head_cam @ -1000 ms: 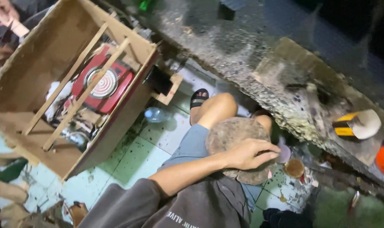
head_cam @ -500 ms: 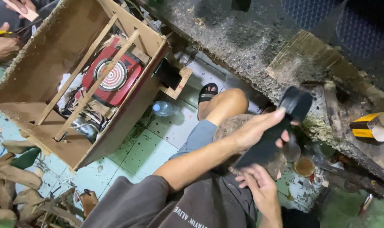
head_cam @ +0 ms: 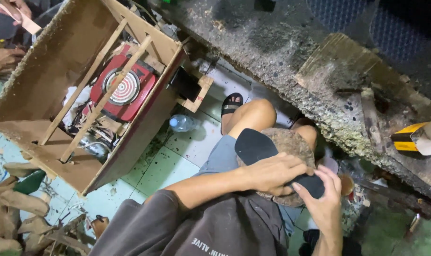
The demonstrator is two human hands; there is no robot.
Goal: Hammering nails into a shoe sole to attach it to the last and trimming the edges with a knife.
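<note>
View from above of a seated person with a round, rough stone [head_cam: 291,142] resting on their lap. A flat black shoe sole [head_cam: 258,147] lies across the stone. The left hand [head_cam: 272,173] presses down on the sole, fingers curled over its middle. The right hand [head_cam: 322,204] pinches the sole's near end, fingers closed on its edge. To the left stands a large open wooden box [head_cam: 59,61] with thin wooden slats across its mouth. Inside it sit a red electric hotplate [head_cam: 123,90] with a round coil, tangled wires and a shiny metal object. A clear plastic bottle [head_cam: 182,123] lies on the tiled floor [head_cam: 163,166] beside the box.
</note>
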